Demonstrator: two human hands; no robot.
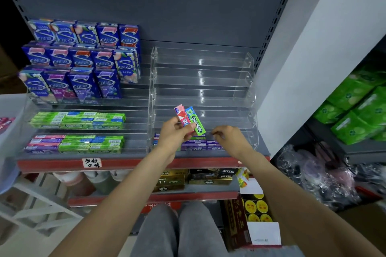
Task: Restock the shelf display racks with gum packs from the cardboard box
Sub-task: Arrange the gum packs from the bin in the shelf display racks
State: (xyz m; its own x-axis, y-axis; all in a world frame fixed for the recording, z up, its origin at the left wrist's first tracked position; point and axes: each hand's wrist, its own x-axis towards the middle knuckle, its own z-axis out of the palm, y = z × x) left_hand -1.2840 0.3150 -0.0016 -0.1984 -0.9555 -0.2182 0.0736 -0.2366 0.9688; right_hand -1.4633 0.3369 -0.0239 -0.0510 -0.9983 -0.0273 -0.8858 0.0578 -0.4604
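My left hand (175, 133) grips two slim gum packs fanned upward: a pink one (180, 115) and a green and blue one (196, 121). It hovers in front of the clear acrylic rack (203, 81) on the right of the shelf. The rack's upper tiers hold nothing. Purple gum packs (200, 145) lie in its bottom tier. My right hand (226, 137) reaches into that bottom tier with fingers curled over a purple pack; I cannot tell whether it grips it. No cardboard box shows clearly.
A left acrylic rack (83, 110) carries blue gum boxes (83, 56) above and green and purple stick packs (77, 120) below. The red shelf edge (125, 162) has a handwritten label. Gold boxes (171, 181) sit on the lower shelf. Green packages (359, 106) fill shelves at right.
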